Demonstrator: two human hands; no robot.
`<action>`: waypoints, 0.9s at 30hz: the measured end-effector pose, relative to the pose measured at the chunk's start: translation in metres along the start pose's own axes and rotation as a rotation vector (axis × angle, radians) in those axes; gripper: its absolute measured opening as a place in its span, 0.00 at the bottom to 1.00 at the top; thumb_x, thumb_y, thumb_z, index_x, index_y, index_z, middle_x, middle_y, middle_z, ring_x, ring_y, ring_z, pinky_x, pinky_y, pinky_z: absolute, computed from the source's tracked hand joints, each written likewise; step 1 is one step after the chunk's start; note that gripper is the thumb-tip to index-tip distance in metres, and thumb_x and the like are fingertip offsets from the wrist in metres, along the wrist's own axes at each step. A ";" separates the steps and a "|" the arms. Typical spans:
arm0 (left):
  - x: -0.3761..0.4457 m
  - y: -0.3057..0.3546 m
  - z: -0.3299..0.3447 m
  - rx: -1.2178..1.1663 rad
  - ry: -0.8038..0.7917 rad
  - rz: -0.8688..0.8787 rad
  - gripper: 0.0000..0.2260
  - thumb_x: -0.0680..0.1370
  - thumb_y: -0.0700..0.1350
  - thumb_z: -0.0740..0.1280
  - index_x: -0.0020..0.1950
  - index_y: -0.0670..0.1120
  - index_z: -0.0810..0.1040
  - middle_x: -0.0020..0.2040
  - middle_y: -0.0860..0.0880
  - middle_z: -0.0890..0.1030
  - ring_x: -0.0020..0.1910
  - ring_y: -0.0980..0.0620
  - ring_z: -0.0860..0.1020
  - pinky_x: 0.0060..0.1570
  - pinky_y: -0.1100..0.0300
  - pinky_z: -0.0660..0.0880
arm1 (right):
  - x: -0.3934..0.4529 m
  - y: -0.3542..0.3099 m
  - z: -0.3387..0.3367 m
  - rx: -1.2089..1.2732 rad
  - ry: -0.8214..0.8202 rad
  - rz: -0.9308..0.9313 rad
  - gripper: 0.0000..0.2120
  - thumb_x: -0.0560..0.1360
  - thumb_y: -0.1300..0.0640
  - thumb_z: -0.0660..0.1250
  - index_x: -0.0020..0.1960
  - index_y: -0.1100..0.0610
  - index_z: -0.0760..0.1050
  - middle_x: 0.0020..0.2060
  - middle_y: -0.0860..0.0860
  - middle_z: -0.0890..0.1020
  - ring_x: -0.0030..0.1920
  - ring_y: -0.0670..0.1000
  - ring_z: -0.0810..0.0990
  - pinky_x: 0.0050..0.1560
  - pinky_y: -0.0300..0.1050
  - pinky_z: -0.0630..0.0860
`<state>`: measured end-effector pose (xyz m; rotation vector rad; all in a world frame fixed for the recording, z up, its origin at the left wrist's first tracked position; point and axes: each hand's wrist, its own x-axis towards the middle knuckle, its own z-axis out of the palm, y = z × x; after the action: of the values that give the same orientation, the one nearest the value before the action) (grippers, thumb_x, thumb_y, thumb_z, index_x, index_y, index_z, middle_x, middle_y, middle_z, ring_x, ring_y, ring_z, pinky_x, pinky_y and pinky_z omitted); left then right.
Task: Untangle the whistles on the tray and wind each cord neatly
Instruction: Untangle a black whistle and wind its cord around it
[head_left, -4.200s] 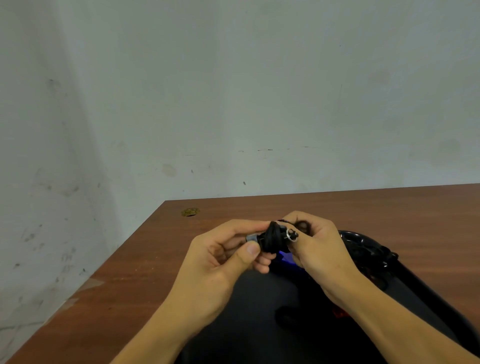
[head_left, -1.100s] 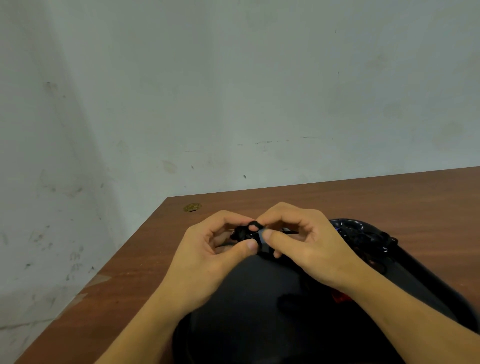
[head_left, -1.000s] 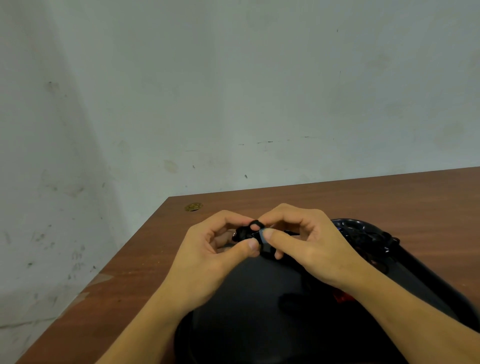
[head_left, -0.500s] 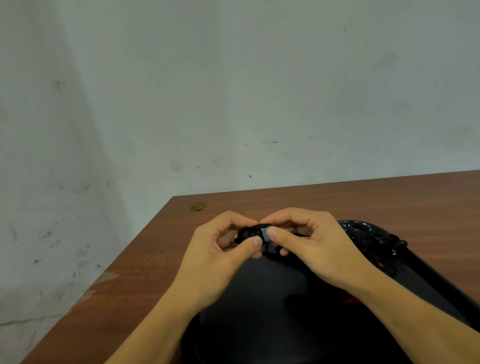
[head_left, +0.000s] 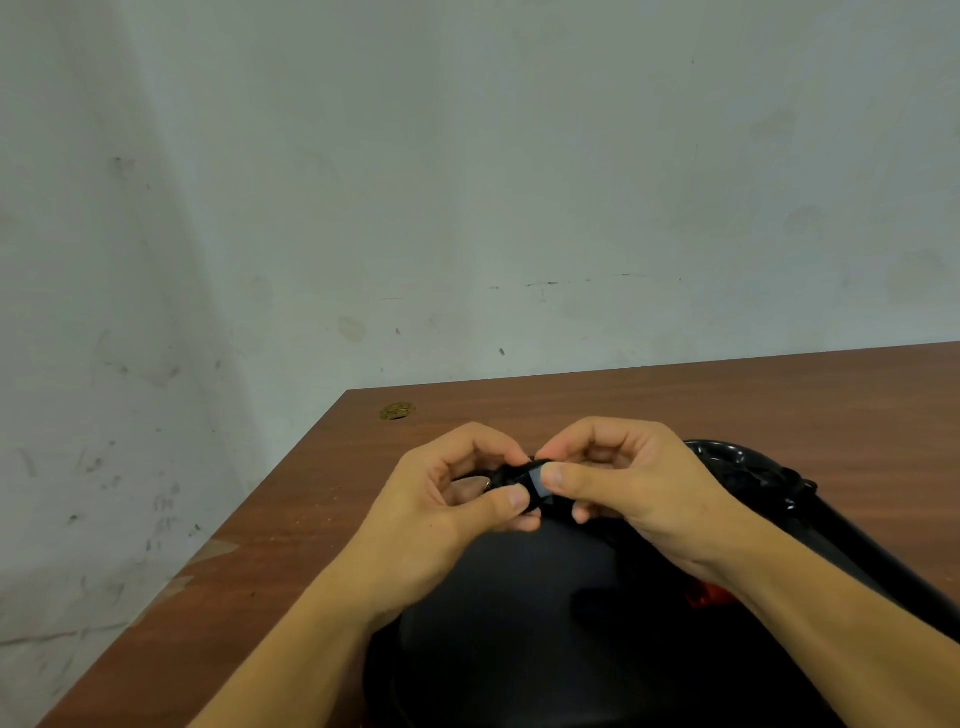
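Observation:
Above the black tray (head_left: 524, 644), both hands meet around a small whistle (head_left: 524, 480) wrapped in black cord. My left hand (head_left: 447, 509) pinches it from the left with thumb and curled fingers. My right hand (head_left: 623, 488) pinches its right side, thumb tip on the bluish part. Most of the whistle is hidden by the fingers. More black cords and whistles (head_left: 753, 473) lie bunched at the tray's far right corner. A red whistle (head_left: 704, 595) peeks out beneath my right wrist.
The tray sits on a brown wooden table (head_left: 675, 395) whose left edge and far edge meet a pale wall. A small brass-coloured fitting (head_left: 397, 411) is set near the table's far left corner.
Both hands stay pinched on the wound whistle, having drawn closer together since the oldest frame. The metal ring seen then is now hidden. The view has shifted slightly.

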<state>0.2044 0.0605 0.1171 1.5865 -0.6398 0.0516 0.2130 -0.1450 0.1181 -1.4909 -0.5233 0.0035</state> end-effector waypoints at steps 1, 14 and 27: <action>0.000 -0.001 -0.001 0.021 -0.005 0.005 0.07 0.76 0.31 0.70 0.52 0.41 0.79 0.49 0.45 0.82 0.46 0.38 0.84 0.50 0.51 0.81 | 0.000 0.000 0.000 0.005 -0.002 -0.001 0.05 0.65 0.58 0.76 0.41 0.55 0.85 0.37 0.52 0.85 0.35 0.45 0.82 0.35 0.37 0.79; 0.002 -0.005 0.010 0.163 0.183 0.134 0.09 0.77 0.28 0.67 0.50 0.41 0.77 0.45 0.47 0.82 0.47 0.45 0.84 0.48 0.56 0.81 | -0.001 0.002 0.014 -0.598 0.258 -0.312 0.04 0.74 0.55 0.74 0.47 0.47 0.82 0.41 0.40 0.84 0.46 0.40 0.82 0.44 0.30 0.75; -0.002 0.001 0.025 -0.066 0.321 0.045 0.08 0.78 0.31 0.67 0.47 0.43 0.79 0.47 0.43 0.82 0.46 0.41 0.85 0.44 0.56 0.82 | 0.003 0.004 0.016 -0.944 0.277 -0.644 0.02 0.79 0.53 0.67 0.49 0.50 0.76 0.43 0.41 0.76 0.40 0.44 0.76 0.38 0.38 0.74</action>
<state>0.1942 0.0378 0.1138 1.4595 -0.4210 0.3090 0.2113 -0.1283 0.1149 -2.1044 -0.8104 -1.0650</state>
